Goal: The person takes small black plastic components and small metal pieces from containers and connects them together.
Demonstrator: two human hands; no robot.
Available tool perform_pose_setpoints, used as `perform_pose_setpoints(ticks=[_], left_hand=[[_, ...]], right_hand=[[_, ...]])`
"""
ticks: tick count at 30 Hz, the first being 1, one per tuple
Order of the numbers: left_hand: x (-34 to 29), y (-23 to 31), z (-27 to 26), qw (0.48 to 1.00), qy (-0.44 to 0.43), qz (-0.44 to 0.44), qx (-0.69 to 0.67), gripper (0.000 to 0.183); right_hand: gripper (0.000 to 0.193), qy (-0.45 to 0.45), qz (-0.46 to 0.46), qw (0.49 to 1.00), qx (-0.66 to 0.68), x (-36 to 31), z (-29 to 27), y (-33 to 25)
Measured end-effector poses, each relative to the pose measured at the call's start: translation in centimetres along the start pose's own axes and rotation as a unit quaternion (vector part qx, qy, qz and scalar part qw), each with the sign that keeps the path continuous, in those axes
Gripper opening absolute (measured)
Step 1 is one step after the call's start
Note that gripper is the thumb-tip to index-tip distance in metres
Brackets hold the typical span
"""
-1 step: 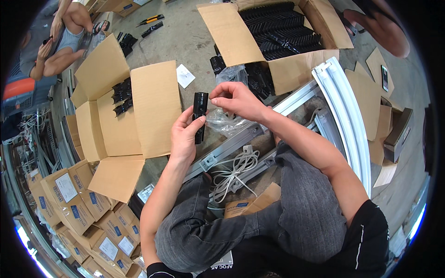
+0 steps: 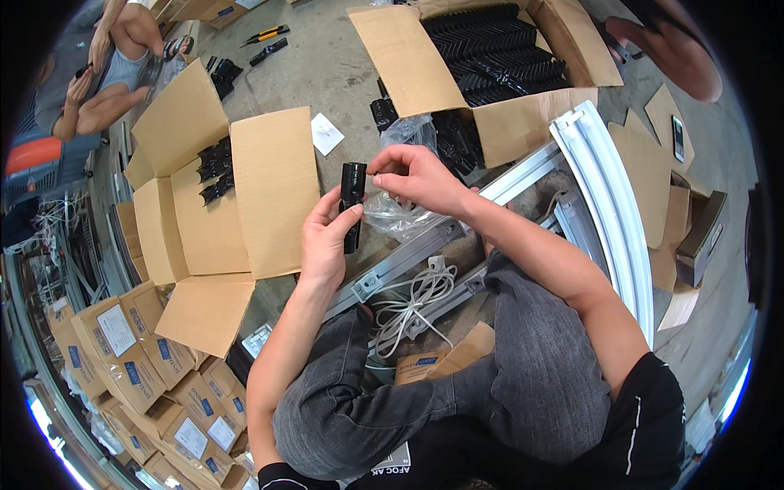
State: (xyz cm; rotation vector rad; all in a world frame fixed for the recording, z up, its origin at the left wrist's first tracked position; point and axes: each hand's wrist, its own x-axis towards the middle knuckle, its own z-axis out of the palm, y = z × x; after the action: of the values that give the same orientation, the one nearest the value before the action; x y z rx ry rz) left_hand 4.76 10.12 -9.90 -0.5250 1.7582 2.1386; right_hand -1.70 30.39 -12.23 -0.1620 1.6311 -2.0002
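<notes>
Upright between the fingers and thumb of my left hand (image 2: 328,237) is a glossy black tube-shaped part (image 2: 353,184). My right hand (image 2: 416,178) is just right of its upper end, thumb and forefinger pinched together. Something small and dark seems to show at those fingertips, too small to name. Beneath the right hand lies a crumpled clear plastic bag (image 2: 396,216). Ahead, an open cardboard box (image 2: 510,122) holds many black parts in rows. A second open box (image 2: 273,188), to my left, has a few black pieces in it.
White metal rails (image 2: 408,253) cross the floor before my legs, with a coiled white cable (image 2: 420,298). A curved white rail (image 2: 612,204) stands at right, near a phone (image 2: 678,137) on cardboard. Closed cartons (image 2: 118,384) are stacked left. Another person (image 2: 122,65) sits far left.
My right thumb and fingertips have shifted very slightly beside the black part's upper end. My left hand keeps the same hold.
</notes>
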Motion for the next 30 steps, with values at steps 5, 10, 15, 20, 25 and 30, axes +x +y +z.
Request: perform_pose_setpoints(ticks=[5,10,15,20,25,30], left_hand=[[-0.2,-0.3,0.3,1.0,0.027,0.007,0.008,0.046],[-0.5,-0.1,0.9,0.999,0.029,0.027,0.014,0.048],[-0.5,-0.3,1.0,0.998,0.046,0.034,0.011,0.046],[-0.5,-0.5,1.2,0.998,0.047,0.042,0.023,0.046],[-0.4,-1.0,1.1,0.997,0.043,0.059,0.035,0.048],[-0.5,-0.8,1.6,0.995,0.043,0.071,0.049,0.046]], right_hand=[[0.014,0.02,-0.093,0.994,-0.056,-0.3,1.9,0.7],[0.013,0.066,-0.111,0.985,-0.111,-0.8,3.3,0.3],[0.013,0.074,-0.12,0.982,-0.128,-0.9,3.3,0.3],[0.014,0.069,-0.122,0.979,-0.146,-1.0,3.4,0.5],[0.014,0.072,-0.134,0.974,-0.169,-1.1,3.4,0.6],[0.016,0.085,-0.204,0.951,-0.215,-1.0,3.3,1.1]])
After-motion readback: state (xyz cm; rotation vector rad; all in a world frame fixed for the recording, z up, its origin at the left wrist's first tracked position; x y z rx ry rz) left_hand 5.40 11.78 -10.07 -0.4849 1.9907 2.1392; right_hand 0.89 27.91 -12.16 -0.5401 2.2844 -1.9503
